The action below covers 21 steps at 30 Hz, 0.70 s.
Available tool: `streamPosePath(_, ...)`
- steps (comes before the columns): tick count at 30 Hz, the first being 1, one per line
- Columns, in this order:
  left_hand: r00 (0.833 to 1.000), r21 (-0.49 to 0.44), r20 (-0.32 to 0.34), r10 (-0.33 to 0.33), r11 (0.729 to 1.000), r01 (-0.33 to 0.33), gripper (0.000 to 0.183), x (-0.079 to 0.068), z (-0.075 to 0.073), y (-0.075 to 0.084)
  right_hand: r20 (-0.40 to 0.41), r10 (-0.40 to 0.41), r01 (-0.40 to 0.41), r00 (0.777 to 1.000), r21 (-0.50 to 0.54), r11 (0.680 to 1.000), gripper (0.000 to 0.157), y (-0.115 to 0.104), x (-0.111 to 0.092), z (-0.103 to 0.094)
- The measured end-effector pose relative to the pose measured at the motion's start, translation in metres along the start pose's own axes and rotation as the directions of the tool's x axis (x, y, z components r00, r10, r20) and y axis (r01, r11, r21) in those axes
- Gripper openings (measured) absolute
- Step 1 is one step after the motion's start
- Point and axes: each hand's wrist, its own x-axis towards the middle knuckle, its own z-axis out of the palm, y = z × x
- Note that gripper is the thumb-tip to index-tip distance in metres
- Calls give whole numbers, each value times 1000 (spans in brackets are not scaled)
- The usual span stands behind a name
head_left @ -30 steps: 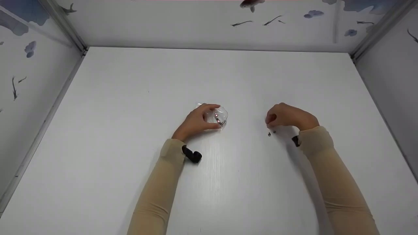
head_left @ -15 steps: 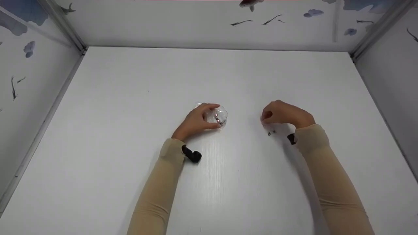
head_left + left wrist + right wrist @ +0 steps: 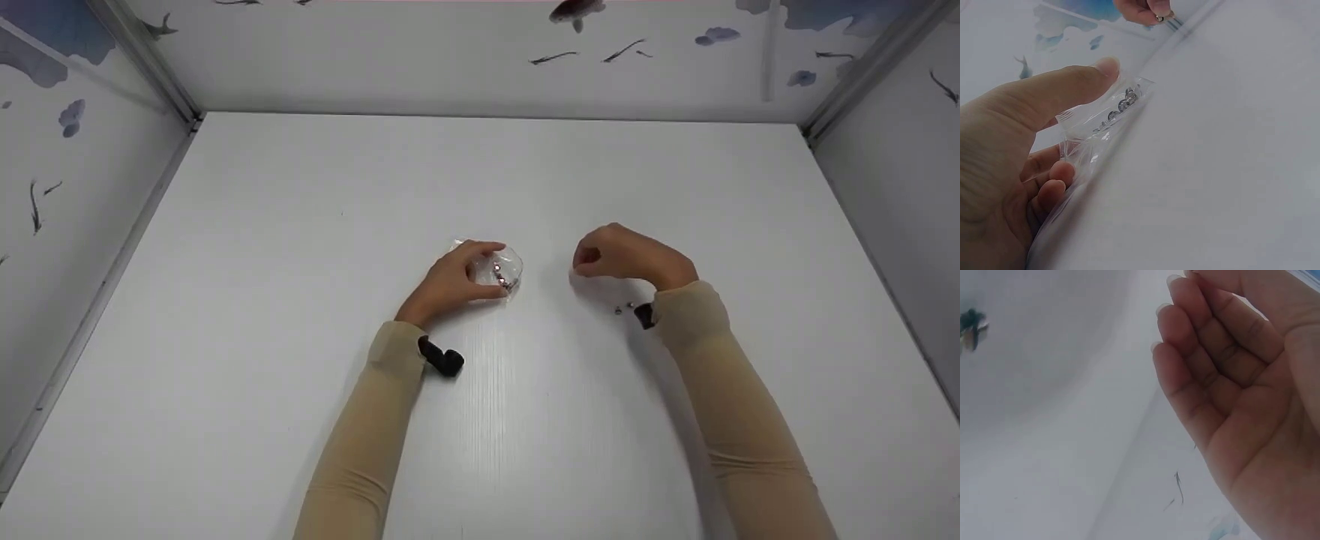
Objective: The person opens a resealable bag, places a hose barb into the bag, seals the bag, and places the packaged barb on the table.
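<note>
My left hand holds a small clear plastic bag, its thumb on one side and fingers curled at the other. Several small shiny metal pieces, some ring-shaped, lie inside the bag. To the right, my right hand is above the table, its thumb and index finger pinched together. In the left wrist view a tiny shiny metal piece shows at those fingertips; its exact kind is too small to tell. The right wrist view shows the other fingers loosely bent.
Two loose small metal pieces lie on the white table, below the right hand and beside the right wrist's black camera. Another black camera sticks out from the left wrist. Pale printed walls enclose the table at the back and sides.
My right hand has moved left and slightly farther back, toward the bag, leaving the two loose pieces behind it. The left hand and the bag have stayed in place.
</note>
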Motion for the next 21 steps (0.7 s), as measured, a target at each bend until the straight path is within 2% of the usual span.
streamPosePath(8, 1000, -8, 0, -1, 1000, 1, 68, 0, 1, 0, -38, -43, 44, 998, 8, 999, 12, -18, 16, 5)
streamPosePath(16, 1000, -19, 2, -1, 1000, 1, 67, 0, 0, 0, -71, -149, 150, 986, 10, 989, 13, -35, 30, 14)
streamPosePath(21, 1000, -14, -5, 8, 1000, -8, 67, 0, 0, 0, -76, -186, 187, 980, 2, 982, 14, -43, 37, 20)
